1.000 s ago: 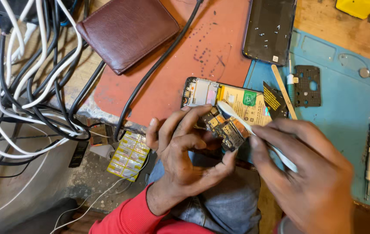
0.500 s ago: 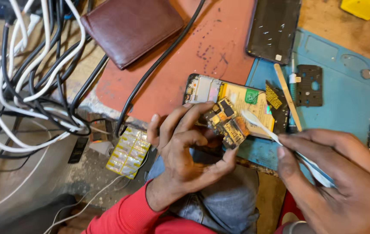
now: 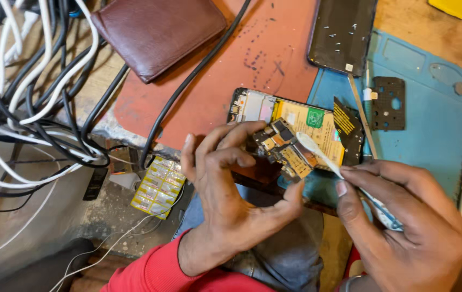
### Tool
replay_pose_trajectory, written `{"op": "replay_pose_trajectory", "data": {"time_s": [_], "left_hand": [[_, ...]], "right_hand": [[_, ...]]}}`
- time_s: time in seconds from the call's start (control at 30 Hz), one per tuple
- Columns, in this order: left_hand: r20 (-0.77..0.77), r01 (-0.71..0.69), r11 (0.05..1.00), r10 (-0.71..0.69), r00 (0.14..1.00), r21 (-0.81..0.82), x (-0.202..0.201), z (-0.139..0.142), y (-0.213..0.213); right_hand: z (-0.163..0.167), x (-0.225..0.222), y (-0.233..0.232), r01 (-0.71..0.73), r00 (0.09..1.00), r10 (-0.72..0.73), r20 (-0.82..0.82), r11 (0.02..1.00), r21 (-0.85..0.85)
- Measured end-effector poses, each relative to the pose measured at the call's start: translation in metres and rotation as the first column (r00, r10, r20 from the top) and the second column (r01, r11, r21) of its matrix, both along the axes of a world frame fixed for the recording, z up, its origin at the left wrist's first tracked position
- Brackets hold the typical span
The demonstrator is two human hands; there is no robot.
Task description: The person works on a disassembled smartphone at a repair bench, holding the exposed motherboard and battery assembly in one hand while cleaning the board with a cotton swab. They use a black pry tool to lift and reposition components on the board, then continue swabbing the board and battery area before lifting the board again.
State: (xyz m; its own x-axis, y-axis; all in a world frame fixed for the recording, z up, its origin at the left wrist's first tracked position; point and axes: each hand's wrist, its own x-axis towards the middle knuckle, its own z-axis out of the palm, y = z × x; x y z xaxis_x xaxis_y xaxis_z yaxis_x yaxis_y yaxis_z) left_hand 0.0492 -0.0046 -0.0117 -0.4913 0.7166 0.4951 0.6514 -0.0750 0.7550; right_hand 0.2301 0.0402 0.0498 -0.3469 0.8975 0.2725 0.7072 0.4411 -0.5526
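While the small gold-and-black circuit board (image 3: 284, 150) is being pinched in the left hand (image 3: 231, 189), a slim white plastic tool (image 3: 323, 157), gripped in the right hand (image 3: 409, 221), is being laid against its right edge, slanting down-right.

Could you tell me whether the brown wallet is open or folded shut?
Folded shut: the brown wallet lies flat on the red mat, only its outer leather showing.

one view only, head cam, worn by the person, looking steeply down, v close. hands (image 3: 317, 216) fill the lower centre & lower right of frame. counter (image 3: 215, 92) runs across the top & right, its edge cutting diagonally thru the middle; floor (image 3: 36, 216) shows lower left, cables (image 3: 31, 81) upper left. no 2nd view, so no overlap.
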Motion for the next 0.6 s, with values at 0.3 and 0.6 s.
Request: {"op": "replay_pose_trajectory", "data": {"time_s": [0.3, 0.6], "left_hand": [[0.018, 0.074, 0.997, -0.074, 0.997, 0.027, -0.002, 0.011, 0.002], [-0.037, 0.084, 0.996, -0.084, 0.996, -0.011, -0.006, 0.008, 0.000]], "right_hand": [[-0.007, -0.010, 0.004, 0.034, 0.998, -0.036, -0.056, 0.998, -0.045], [-0.010, -0.022, 0.004, 0.038, 0.994, -0.042, -0.102, 0.998, -0.042]]}}
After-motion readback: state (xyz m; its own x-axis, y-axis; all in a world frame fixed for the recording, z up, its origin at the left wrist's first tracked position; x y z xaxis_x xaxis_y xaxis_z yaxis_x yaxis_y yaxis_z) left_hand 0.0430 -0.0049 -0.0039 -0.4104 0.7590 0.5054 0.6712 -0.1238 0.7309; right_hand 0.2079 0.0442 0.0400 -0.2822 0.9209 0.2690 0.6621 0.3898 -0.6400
